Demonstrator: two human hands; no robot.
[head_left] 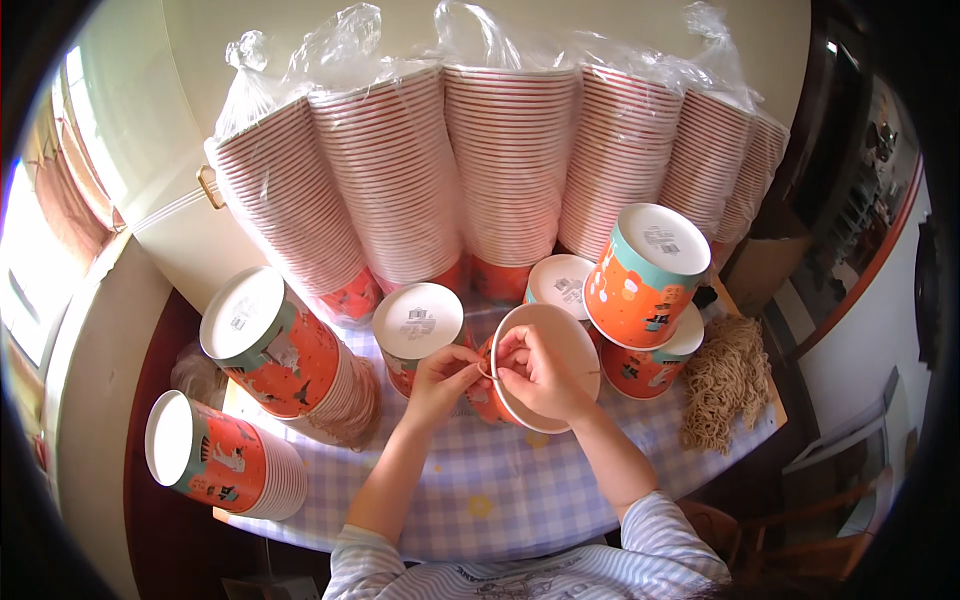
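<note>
The bench (780, 408) is dressed with a blue-and-white checked cloth (565, 500). Along its far side stand tall nested columns of white-rimmed paper tubs (510, 160), wrapped in clear plastic bags (475, 45) gathered at the top.

On the left are two shorter stacks of inverted tubs, orange and teal with white bases uppermost: a farther stack (285, 350) and a nearer stack (235, 465), both leaning outward in view (the lens bends upright lines toward its rim). On the right, one upturned orange-and-teal tub (645, 285) rests on another upturned tub (650, 372). A partly hidden upturned tub (560, 283) stands just left of these; a further single upturned tub (415, 325) stands left of centre.

The tub under work, a round paper one with orange outside and plain white interior (565, 365), is at the centre, its open mouth tilted toward the near right. A tangled heap of beige cord (727, 385) lies at the right end.

The left hand (443, 382) has its grip closed, finger and thumb pinching a thin tan strand (486, 371) at the tub's left rim. The right hand (540, 378) reaches into the mouth, grip closed at that rim; whether on strand or wall, I cannot tell.
</note>
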